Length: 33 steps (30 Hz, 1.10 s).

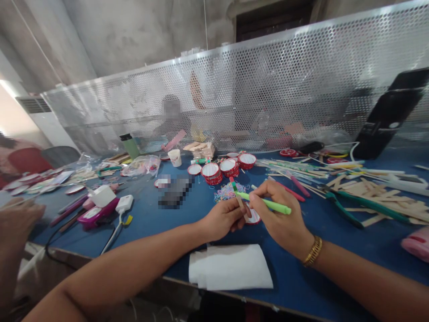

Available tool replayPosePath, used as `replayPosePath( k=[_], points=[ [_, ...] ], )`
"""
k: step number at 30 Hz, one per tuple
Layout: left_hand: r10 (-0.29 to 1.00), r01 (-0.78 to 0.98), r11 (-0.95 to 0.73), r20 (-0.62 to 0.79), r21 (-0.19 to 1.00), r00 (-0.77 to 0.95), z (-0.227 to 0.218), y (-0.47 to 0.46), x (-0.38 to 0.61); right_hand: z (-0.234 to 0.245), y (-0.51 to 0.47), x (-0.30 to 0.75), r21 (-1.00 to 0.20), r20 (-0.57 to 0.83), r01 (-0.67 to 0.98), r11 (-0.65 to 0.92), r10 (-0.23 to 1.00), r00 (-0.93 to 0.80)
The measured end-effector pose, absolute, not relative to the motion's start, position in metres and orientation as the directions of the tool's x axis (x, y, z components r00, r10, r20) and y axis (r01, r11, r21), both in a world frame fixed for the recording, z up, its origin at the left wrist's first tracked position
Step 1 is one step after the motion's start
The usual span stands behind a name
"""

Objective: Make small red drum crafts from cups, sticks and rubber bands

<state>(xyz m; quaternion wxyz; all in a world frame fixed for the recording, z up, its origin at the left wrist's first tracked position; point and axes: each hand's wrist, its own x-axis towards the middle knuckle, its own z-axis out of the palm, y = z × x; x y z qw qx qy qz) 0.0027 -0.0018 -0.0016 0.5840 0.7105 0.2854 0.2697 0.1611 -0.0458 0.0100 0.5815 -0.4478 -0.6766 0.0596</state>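
My left hand [223, 218] is closed in a pinch on a thin wooden stick [238, 197] with a green and red tip, held over the blue table [161, 223]. My right hand [278, 214] grips a light green pen [268, 203] that crosses the stick. Between the two hands, partly hidden, sits a small red-and-white round cap [253, 218]. Just behind the hands lies a heap of small coloured rubber bands [226, 192].
Several red-and-white caps [221, 169] stand behind the hands. Wooden sticks and pens [368, 188] and green-handled pliers [348, 205] lie right. White folded paper [231, 267] sits at the near edge. A pink glue gun [97, 212] lies left. Another person's hand [16, 223] is far left; a perforated screen [268, 89] stands behind.
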Motion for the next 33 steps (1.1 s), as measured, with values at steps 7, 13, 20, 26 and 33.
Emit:
replayPosePath(
  k=[7, 13, 20, 26, 33],
  points=[
    [0.718, 0.080, -0.138, 0.044, 0.987, 0.695, -0.0002, -0.0019, 0.0028, 0.0121, -0.0433, 0.1625, -0.636, 0.713, 0.524, 0.567, 0.691, 0.119],
    [0.721, 0.068, -0.139, 0.054, 0.988, 0.691, -0.0010, -0.0014, 0.0026, 0.0111, -0.0442, 0.1629, -0.606, 0.728, 0.530, 0.593, 0.682, 0.070],
    [0.715, 0.054, -0.125, 0.052, 0.991, 0.697, -0.0027, -0.0002, 0.0028, 0.0108, -0.0439, 0.1625, -0.609, 0.729, 0.532, 0.588, 0.679, 0.085],
    [0.715, 0.055, -0.129, 0.055, 0.990, 0.697, -0.0019, -0.0009, 0.0023, 0.0104, -0.0446, 0.1625, -0.622, 0.721, 0.529, 0.577, 0.685, 0.100],
    [0.722, 0.071, -0.135, 0.049, 0.988, 0.690, 0.0003, -0.0011, 0.0020, 0.0090, -0.0429, 0.1645, -0.593, 0.736, 0.541, 0.596, 0.674, 0.064]
  ],
)
